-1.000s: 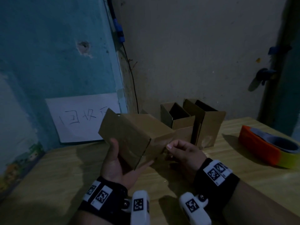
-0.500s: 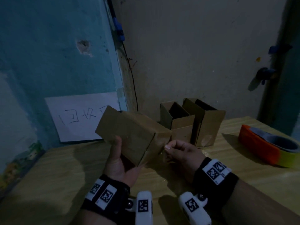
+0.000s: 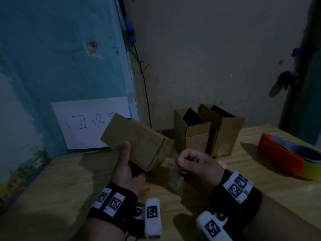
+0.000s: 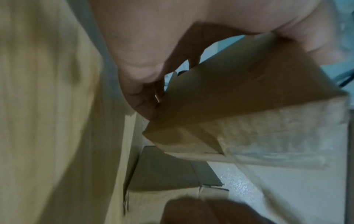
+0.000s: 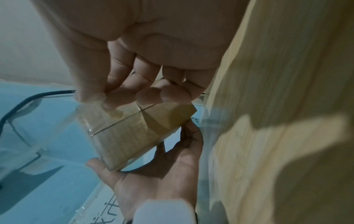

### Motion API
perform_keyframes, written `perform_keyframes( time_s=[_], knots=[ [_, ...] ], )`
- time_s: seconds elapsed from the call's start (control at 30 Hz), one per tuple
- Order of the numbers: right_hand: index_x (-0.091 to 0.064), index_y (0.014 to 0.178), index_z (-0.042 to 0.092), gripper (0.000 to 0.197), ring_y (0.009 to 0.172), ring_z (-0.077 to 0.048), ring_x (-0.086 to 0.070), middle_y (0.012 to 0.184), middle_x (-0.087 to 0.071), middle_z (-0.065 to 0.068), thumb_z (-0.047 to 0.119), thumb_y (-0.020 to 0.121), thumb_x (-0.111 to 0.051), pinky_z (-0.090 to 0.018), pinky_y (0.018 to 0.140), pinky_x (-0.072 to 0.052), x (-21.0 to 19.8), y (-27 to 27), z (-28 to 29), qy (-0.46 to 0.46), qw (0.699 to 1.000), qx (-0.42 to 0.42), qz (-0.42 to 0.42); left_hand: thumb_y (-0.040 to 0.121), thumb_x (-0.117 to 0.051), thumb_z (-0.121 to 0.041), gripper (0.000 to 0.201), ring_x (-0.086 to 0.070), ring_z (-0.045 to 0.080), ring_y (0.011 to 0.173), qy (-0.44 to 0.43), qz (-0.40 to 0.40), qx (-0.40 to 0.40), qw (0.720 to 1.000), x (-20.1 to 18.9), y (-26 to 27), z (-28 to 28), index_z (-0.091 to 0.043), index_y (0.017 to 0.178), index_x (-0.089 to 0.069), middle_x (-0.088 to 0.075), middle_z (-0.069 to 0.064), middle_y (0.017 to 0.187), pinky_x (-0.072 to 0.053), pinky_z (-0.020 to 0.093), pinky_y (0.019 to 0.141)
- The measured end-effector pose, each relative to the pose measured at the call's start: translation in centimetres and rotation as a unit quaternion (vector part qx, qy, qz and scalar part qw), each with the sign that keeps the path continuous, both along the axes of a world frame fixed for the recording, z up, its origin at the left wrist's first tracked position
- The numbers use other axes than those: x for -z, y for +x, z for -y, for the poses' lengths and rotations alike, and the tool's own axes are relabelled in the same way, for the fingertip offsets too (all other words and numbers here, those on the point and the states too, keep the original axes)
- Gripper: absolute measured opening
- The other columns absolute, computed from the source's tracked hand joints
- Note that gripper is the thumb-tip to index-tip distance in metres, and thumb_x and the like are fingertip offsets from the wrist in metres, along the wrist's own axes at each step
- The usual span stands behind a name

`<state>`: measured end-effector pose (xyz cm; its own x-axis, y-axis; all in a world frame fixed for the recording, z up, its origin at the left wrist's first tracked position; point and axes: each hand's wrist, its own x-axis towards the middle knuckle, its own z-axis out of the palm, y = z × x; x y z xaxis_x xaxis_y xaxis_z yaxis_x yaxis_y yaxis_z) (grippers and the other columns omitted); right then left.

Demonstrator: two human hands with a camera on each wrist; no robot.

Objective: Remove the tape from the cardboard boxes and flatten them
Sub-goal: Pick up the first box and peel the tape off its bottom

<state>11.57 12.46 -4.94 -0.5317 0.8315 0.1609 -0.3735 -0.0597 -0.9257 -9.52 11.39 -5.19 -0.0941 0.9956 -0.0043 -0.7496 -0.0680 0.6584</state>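
As the peel gets under way, a white paper sheet point(image 3: 90, 124) with handwritten characters hangs on the blue wall point(image 3: 52, 66) at far left, behind the work. In front of it the left hand point(image 3: 126, 169) cradles a closed brown cardboard box point(image 3: 137, 140) tilted in the air above the pale wooden table point(image 3: 60, 188), thumb across the near face and fingers curled beneath. A second ago the right hand point(image 3: 196, 164) was picking at the box's right end. Now it has drawn back toward the near right, thumb and forefinger pinched on a strip of clear tape point(image 3: 175, 178) that trails between hand and box. The right wrist view shows the film lifted off the end flaps point(image 5: 91, 115), though whether its far end is still stuck cannot be told. The seal on this end appears to be giving way, so flattening this box looks close, once any tape on the other end is dealt with.

To the right and farther back, two open-topped brown cardboard boxes point(image 3: 191, 134) stand upright side by side against the far wall, touching each other and just beyond the pulling hand. An orange-and-yellow roll of tape point(image 3: 286, 159) lies at the far right edge of the table, well apart. The bare wood near the person, both under the hands and to the left, offers the freest room to finish the pull and press the box down. A pull carried on toward the far right would risk knocking the standing pair.
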Motion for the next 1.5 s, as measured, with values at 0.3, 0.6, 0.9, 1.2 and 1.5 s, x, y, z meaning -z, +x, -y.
perform_keyframes(
  time_s=[0.3, 0.6, 0.9, 1.2, 1.5],
  knots=[
    [-0.071, 0.076, 0.008, 0.024, 0.104, -0.034, -0.067, 0.117, -0.069, -0.018, 0.016, 0.068, -0.091, -0.042, 0.076, -0.059, -0.1, -0.1, 0.4, -0.001, 0.988, -0.063, -0.141, 0.038, -0.097, -0.061, 0.113, -0.067, 0.049, 0.12, 0.004, -0.02, 0.062, 0.998, 0.3, -0.5, 0.3, -0.024, 0.139, -0.06, -0.072, 0.021, 0.13, -0.043, 0.078, 0.1],
    [-0.067, 0.071, 0.014, 0.014, 0.066, -0.021, -0.067, 0.077, -0.068, -0.009, 0.012, 0.085, -0.072, -0.032, 0.06, -0.053, -0.4, 0.0, 0.4, -0.073, 0.984, 0.016, -0.164, 0.037, -0.099, -0.062, 0.117, -0.064, 0.041, 0.122, -0.037, -0.031, -0.015, 0.999, 0.5, -0.9, -0.4, -0.027, 0.14, -0.056, -0.069, 0.016, 0.135, -0.048, 0.068, 0.1],
    [-0.071, 0.106, 0.006, 0.042, 0.072, -0.027, -0.066, 0.078, -0.069, -0.013, 0.023, 0.071, -0.087, -0.045, 0.075, -0.052, 0.7, -0.1, -0.7, -0.082, 0.988, 0.114, -0.065, 0.035, -0.098, -0.064, 0.131, -0.074, 0.029, 0.112, 0.042, -0.11, -0.058, 0.991, 0.3, 0.1, -0.3, -0.034, 0.151, -0.046, -0.07, 0.009, 0.136, -0.063, 0.048, 0.076],
    [-0.071, 0.081, 0.015, 0.024, 0.065, -0.015, -0.065, 0.068, -0.068, 0.001, 0.035, 0.072, -0.081, -0.034, 0.064, -0.05, 0.9, -0.2, -0.1, -0.018, 0.993, 0.096, 0.07, 0.06, -0.089, -0.052, 0.105, -0.064, 0.03, 0.118, 0.025, -0.132, -0.062, 0.989, 0.5, 0.3, -0.2, -0.058, 0.15, -0.036, -0.059, -0.001, 0.142, -0.062, 0.051, 0.073],
    [-0.071, 0.074, 0.017, 0.047, 0.074, -0.03, -0.057, 0.078, -0.065, -0.012, 0.05, 0.05, -0.095, -0.042, 0.07, -0.046, 1.2, -0.1, -1.1, -0.015, 0.99, 0.137, 0.014, 0.049, -0.093, -0.043, 0.107, -0.063, 0.031, 0.121, 0.023, -0.173, -0.02, 0.985, 0.2, 0.9, -0.2, -0.055, 0.144, -0.044, -0.06, 0.001, 0.141, -0.061, 0.055, 0.082]
  ],
)
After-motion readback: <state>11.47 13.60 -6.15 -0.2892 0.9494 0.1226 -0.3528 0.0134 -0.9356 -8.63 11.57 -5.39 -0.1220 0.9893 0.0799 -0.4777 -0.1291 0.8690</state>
